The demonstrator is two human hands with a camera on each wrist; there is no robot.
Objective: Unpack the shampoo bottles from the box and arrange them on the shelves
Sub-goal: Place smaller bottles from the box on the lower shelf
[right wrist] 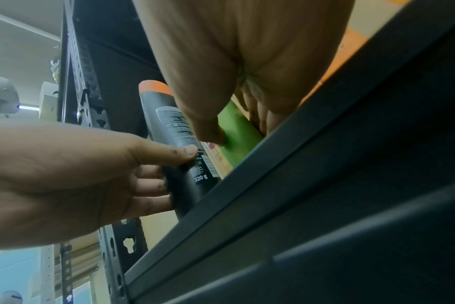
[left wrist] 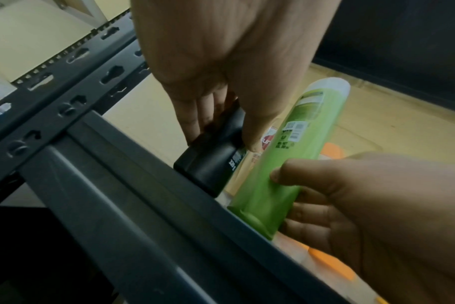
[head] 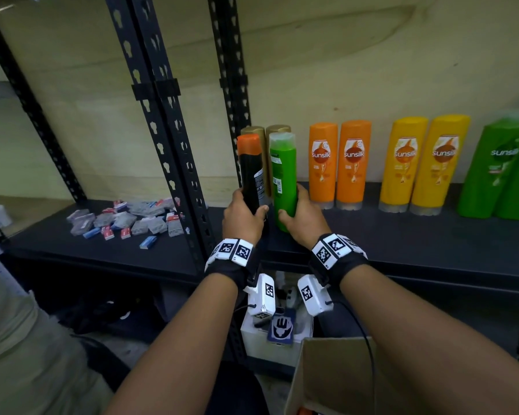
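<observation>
You are mid-placement: your left hand (head: 241,217) grasps the black bottle (head: 251,172), your right hand (head: 303,218) the green bottle (head: 283,178), both seemingly just touching the shelf (head: 402,235); next, set them flat and let go.

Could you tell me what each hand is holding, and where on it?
Left hand grips the black bottle near its base; right hand grips the green bottle near its base.
</observation>
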